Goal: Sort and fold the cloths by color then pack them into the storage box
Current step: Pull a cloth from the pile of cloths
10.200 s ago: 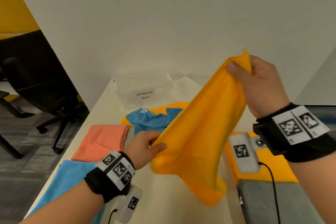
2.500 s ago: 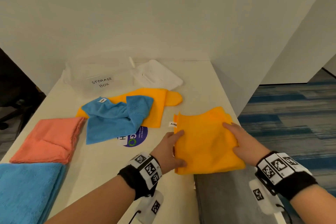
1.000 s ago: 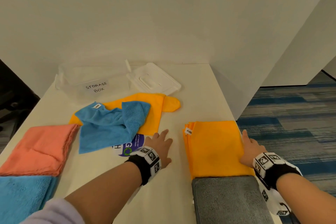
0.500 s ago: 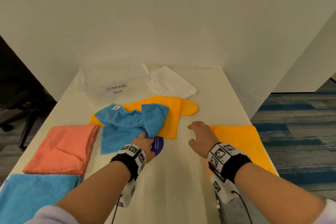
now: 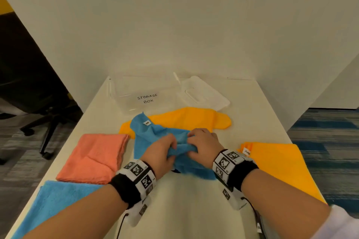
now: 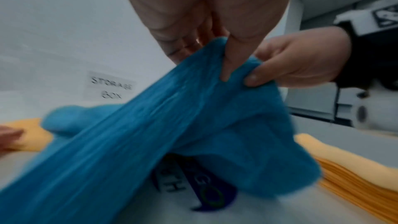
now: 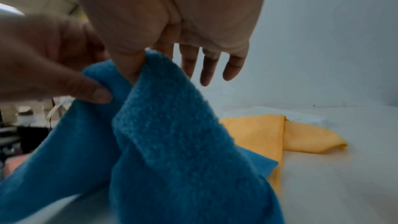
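Note:
A crumpled blue cloth [image 5: 155,137] lies mid-table, partly over an unfolded orange cloth [image 5: 186,118]. My left hand [image 5: 163,151] and right hand [image 5: 202,143] both pinch a raised fold of the blue cloth [image 6: 193,108] close together. In the right wrist view the thumb and forefinger hold the blue cloth [image 7: 172,125] while the other fingers [image 7: 208,67] hang straight. The clear storage box [image 5: 124,93] stands empty at the back. Folded cloths lie around: orange [image 5: 275,165] at right, salmon [image 5: 93,157] and blue [image 5: 54,203] at left.
The box's white lid [image 5: 202,93] lies beside the box at the back right. A round sticker [image 6: 193,190] on the table [image 5: 194,209] shows under the lifted blue cloth. A black office chair [image 5: 35,91] stands off the table's left edge. Walls close the back.
Both hands left the folded orange cloth at right and moved to the crumpled blue cloth. They now pinch and lift a fold of it off the table.

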Motion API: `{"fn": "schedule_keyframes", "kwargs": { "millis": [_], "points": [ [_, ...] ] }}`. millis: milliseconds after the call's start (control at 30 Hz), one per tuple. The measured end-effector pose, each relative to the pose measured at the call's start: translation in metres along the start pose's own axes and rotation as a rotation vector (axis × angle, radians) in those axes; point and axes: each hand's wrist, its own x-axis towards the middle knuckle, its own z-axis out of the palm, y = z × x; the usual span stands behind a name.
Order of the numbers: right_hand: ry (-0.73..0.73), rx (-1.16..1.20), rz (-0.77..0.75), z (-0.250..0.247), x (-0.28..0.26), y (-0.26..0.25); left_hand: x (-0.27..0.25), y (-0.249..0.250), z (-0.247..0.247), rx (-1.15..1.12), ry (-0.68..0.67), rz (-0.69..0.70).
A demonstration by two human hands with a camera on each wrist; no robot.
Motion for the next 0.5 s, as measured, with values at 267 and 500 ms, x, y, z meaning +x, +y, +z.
{"fn": "schedule_keyframes", "kwargs": {
  "millis": [267,500],
  "points": [
    [0.289,0.4,-0.015,-0.06,-0.033,0.029,-0.008,-0.045,-0.077,0.087,0.056,-0.217],
    [0.239,0.088,0.083,-0.108,-0.037,0.056,0.017,-0.038,-0.145,0.061,0.311,-0.242]
  ]
}}
